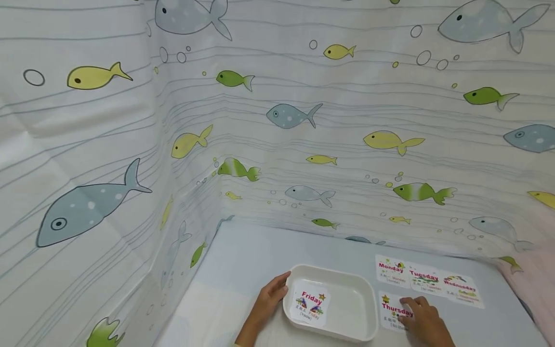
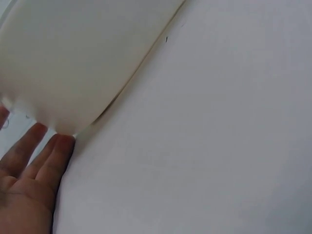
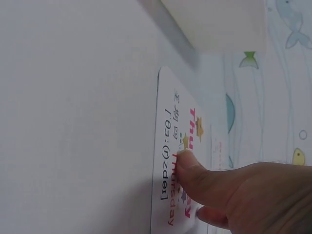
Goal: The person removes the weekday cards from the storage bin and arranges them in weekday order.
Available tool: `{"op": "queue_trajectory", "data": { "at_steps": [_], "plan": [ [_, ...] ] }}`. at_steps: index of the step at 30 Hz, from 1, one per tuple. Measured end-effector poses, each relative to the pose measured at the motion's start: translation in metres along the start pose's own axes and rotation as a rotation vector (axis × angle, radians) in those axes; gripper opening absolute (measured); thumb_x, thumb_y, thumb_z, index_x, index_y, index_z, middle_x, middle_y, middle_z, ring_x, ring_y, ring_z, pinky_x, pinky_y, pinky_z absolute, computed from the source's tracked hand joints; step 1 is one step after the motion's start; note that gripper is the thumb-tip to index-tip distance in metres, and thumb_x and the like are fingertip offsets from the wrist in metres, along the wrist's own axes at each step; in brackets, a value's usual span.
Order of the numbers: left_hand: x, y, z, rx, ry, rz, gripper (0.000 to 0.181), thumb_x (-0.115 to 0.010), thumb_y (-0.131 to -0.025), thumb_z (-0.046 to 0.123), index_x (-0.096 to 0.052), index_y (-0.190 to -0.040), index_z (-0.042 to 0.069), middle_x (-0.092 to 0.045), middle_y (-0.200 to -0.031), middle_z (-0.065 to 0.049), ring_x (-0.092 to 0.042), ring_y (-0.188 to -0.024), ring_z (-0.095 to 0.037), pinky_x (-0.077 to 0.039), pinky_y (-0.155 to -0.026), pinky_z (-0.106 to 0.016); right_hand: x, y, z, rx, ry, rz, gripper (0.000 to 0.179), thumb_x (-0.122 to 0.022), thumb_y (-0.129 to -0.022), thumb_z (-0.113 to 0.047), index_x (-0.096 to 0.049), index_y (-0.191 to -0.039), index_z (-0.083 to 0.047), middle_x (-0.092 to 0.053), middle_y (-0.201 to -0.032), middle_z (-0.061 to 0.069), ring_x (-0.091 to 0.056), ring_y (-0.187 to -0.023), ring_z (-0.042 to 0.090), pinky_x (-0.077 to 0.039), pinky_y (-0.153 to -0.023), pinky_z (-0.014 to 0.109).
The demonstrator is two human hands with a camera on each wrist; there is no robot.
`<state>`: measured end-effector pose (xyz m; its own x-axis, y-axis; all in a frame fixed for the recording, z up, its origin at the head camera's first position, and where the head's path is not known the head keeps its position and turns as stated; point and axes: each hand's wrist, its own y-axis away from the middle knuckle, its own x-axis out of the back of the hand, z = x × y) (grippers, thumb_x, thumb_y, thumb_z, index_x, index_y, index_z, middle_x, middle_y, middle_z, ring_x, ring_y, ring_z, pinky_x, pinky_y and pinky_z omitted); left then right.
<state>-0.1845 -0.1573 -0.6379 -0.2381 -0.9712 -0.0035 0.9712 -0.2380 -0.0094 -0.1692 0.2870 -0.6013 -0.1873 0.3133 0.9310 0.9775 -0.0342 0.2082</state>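
Note:
In the head view a white rectangular tray (image 1: 353,308) stands on the table with a Friday card (image 1: 311,306) lying in its left part. My left hand (image 1: 268,298) touches the tray's left wall with its fingertips. Its fingers (image 2: 58,158) look fairly straight against the wall in the left wrist view. To the right of the tray, my right hand (image 1: 425,322) rests thumb and fingertips on a Thursday card (image 1: 389,308). This card lies flat, and the hand covers its right part. The right wrist view shows the thumb (image 3: 192,170) on the card's printed face.
Behind the Thursday card, a Monday card (image 1: 391,271), a Tuesday card (image 1: 425,280) and a Wednesday card (image 1: 461,290) lie in a row. A white fish-printed sheet (image 1: 277,144) rises behind and left of the table (image 1: 260,243). Pink cloth (image 1: 533,274) shows at right.

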Motion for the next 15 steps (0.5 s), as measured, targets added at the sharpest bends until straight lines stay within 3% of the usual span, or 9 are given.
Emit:
{"op": "queue_trajectory", "data": {
  "at_steps": [4, 10, 15],
  "plan": [
    [-0.002, 0.0, 0.001, 0.003, 0.019, -0.003, 0.045, -0.053, -0.104, 0.024, -0.048, -0.148, 0.016, -0.046, -0.154, -0.012, -0.044, -0.143, -0.031, -0.045, -0.109, -0.02, 0.004, -0.001, -0.003, 0.037, 0.025, 0.031, 0.045, -0.083, -0.079, -0.03, -0.068, -0.116, -0.008, -0.062, -0.109, 0.018, -0.059, -0.087, 0.034, -0.052, -0.077, 0.068],
    [-0.002, 0.001, 0.001, 0.009, 0.01, 0.004, 0.046, -0.054, -0.104, 0.023, -0.048, -0.149, 0.015, -0.047, -0.154, -0.014, -0.046, -0.142, -0.031, -0.046, -0.109, -0.022, 0.006, -0.002, -0.011, 0.025, 0.0, 0.041, 0.028, -0.077, -0.086, -0.023, -0.069, -0.107, -0.006, -0.063, -0.101, 0.015, -0.059, -0.084, 0.031, -0.051, -0.077, 0.065],
    [-0.001, 0.001, 0.002, 0.012, 0.009, 0.012, 0.046, -0.054, -0.103, 0.024, -0.048, -0.148, 0.015, -0.047, -0.153, -0.015, -0.045, -0.142, -0.033, -0.046, -0.109, -0.024, 0.007, -0.002, -0.024, 0.092, -0.021, 0.117, 0.022, -0.074, -0.088, -0.019, -0.069, -0.104, -0.004, -0.064, -0.095, 0.011, -0.059, -0.076, 0.021, -0.057, -0.071, 0.051]
  ]
}}
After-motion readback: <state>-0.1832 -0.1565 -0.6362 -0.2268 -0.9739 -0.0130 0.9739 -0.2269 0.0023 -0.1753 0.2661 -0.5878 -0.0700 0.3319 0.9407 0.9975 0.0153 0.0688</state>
